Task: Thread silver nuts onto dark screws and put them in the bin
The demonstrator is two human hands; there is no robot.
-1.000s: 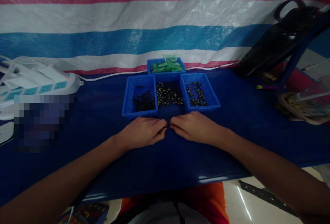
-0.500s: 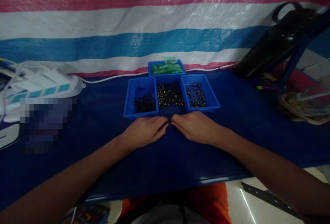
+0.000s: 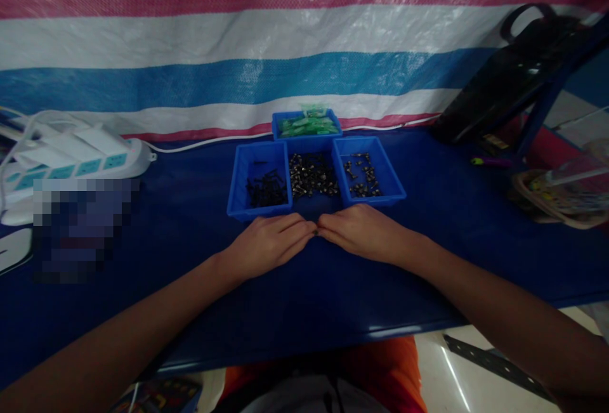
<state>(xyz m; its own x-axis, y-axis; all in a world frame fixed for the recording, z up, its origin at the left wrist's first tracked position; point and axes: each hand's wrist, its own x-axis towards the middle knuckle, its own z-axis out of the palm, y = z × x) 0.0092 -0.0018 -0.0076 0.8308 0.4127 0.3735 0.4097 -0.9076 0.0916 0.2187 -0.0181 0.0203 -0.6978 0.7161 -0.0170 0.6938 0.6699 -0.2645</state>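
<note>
The left hand (image 3: 271, 243) and right hand (image 3: 364, 230) are pinching a tiny dark part (image 3: 316, 233) between closed fingertips, nearer than 3 blue bins (image 3: 261, 212). It is likely feeling light and stiff, favouring holds at its ends.

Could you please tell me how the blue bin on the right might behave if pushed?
The blue bin would probably slide rather than tip, being low and broad. It may feel light, and its scattered small metal parts would likely shift.
</note>
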